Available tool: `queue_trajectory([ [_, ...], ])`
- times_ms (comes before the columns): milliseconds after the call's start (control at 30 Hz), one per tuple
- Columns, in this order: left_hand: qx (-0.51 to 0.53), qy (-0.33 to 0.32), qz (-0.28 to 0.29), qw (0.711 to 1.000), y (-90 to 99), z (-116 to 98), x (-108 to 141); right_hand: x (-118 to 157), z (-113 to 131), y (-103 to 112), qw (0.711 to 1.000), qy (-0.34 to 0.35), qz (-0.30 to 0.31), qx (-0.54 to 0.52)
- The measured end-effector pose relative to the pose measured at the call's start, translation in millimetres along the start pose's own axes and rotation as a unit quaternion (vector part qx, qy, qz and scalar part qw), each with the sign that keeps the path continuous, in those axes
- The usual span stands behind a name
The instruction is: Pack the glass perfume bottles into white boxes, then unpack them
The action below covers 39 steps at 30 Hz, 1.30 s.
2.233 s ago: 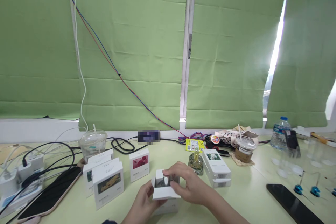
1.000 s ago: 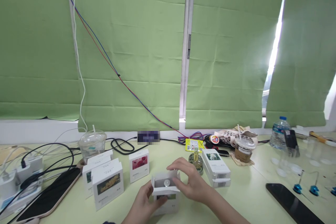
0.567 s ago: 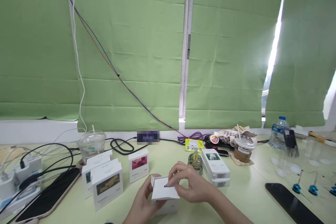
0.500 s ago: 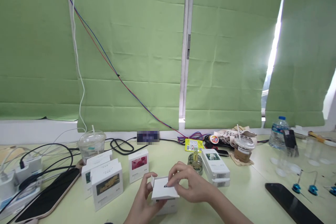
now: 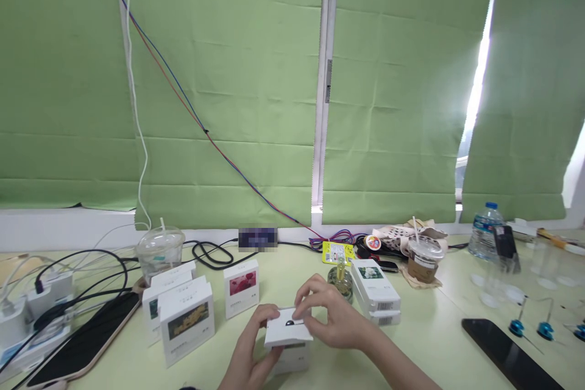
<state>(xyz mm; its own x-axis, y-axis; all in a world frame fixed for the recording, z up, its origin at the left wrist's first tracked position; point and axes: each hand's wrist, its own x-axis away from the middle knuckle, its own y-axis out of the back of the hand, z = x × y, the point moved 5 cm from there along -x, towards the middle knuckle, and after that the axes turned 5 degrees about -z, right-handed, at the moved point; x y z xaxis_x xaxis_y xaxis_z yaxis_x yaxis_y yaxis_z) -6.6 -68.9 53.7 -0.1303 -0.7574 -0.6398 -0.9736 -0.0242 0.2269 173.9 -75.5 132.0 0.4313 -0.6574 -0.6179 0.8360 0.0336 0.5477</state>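
Note:
A small white cardboard box [image 5: 292, 354] stands at the front middle of the table, its white top [image 5: 287, 330] facing me with a dark round spot on it. My left hand [image 5: 254, 347] grips the box from the left, fingers at the far edge and thumb at the near edge. My right hand [image 5: 331, 314] reaches in from the right, with bent fingers closed at the right part of the top. What exactly those fingertips pinch is partly hidden. Just behind my right hand is a glass bottle [image 5: 340, 283] with greenish contents.
White boxes with flower pictures stand left [image 5: 187, 322] and behind [image 5: 241, 288]; others lie stacked right [image 5: 375, 287]. Phones lie left [image 5: 86, 338] and right [image 5: 507, 353]. A drink cup [image 5: 424, 262], water bottle [image 5: 485, 231], cables [image 5: 214, 262] and blue-based pieces [image 5: 545, 330] are around.
My left fingers have shifted right onto the box's far edge. My right fingertips have moved slightly right, and more of the dark spot shows on the top.

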Motion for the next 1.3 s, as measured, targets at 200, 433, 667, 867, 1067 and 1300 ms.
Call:
queue_trajectory([
  [200,-0.040,-0.014,0.053,0.998,0.0,-7.4,-5.1,-1.3,-13.6,7.5,0.994,-0.076,-0.003,-0.077],
  [433,-0.054,-0.018,0.054,0.997,-0.4,-9.1,-7.3,-1.0,-16.8,3.3,0.982,-0.079,0.019,-0.169],
  [667,-0.051,-0.020,0.037,0.998,-0.7,-16.0,-8.1,1.4,-4.6,4.3,0.983,-0.067,0.092,-0.145],
  [867,-0.067,-0.001,0.024,0.997,-2.5,-18.9,-9.1,-1.2,-10.1,-0.2,0.987,-0.071,-0.003,-0.146],
  [1067,-0.073,-0.010,-0.006,0.997,-0.3,-17.9,-9.4,-0.6,-30.2,-11.1,0.976,-0.126,-0.096,-0.151],
  [1300,-0.064,-0.003,-0.001,0.998,-2.7,-26.1,-11.7,1.6,-44.6,-19.6,0.950,-0.191,-0.114,-0.218],
])
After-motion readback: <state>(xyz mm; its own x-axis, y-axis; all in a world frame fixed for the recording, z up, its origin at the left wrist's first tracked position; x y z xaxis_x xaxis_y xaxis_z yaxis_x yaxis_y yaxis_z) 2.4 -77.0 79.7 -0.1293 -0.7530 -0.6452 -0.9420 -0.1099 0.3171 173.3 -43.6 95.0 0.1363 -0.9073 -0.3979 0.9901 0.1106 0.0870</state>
